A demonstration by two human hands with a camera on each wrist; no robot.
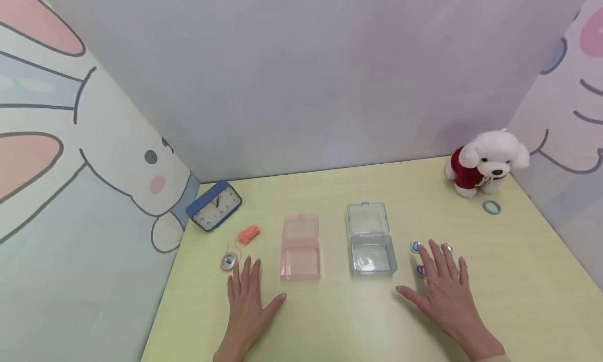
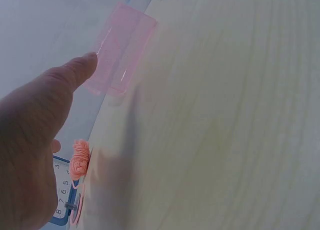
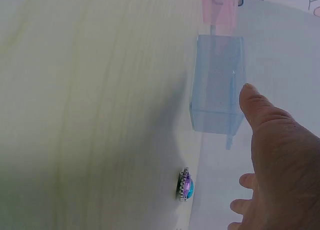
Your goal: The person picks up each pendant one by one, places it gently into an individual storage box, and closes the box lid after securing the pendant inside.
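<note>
My left hand (image 1: 247,307) spreads its fingers at the left of the table and holds nothing. Just beyond its fingertips lie a round silver piece (image 1: 229,261) with a thin pink cord and a coral yarn bundle (image 1: 248,234). A clear pink box (image 1: 300,261), lid tipped back, stands beyond the left thumb. The clear blue box (image 1: 373,257), also with its lid back, is left of my right hand (image 1: 445,296). That hand is spread and empty over small jewelled ornaments: a blue one (image 1: 415,247), a purple one (image 1: 421,270) and a silvery one (image 1: 447,248). Its fingers partly hide them.
A blue desk clock (image 1: 214,206) leans at the back left. On the far right sits a white plush dog (image 1: 494,158) in red, with a blue ring (image 1: 492,207) in front of it. Walls (image 1: 330,90) enclose the table's back and sides.
</note>
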